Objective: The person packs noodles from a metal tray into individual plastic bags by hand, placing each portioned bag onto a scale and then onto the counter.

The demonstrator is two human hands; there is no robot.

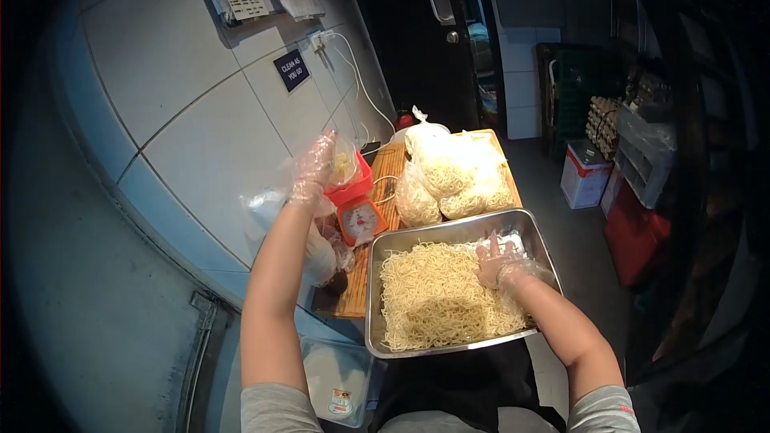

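Noodles (425, 285) lie loose across a deep metal tray (374, 293) at the near end of the wooden table (353, 297), its long axis running left to right and tilting slightly farther away on the right. The right hand (497, 263), in a thin clear glove, is the nearer one: it rests at the far right part of the heap, fingers spread and clenching nothing that I can see, so most of the noodles lie to its left and nearer the person. The left hand (317, 162), gloved too, is up beyond the tray's far left corner, beside a small clear bag (343, 164) at the red pan (353, 184) of the orange scale (360, 222). From here I cannot tell whether it grips the bag. Just beyond the tray, right of the scale, sit filled plastic bags (449, 172) of noodles.
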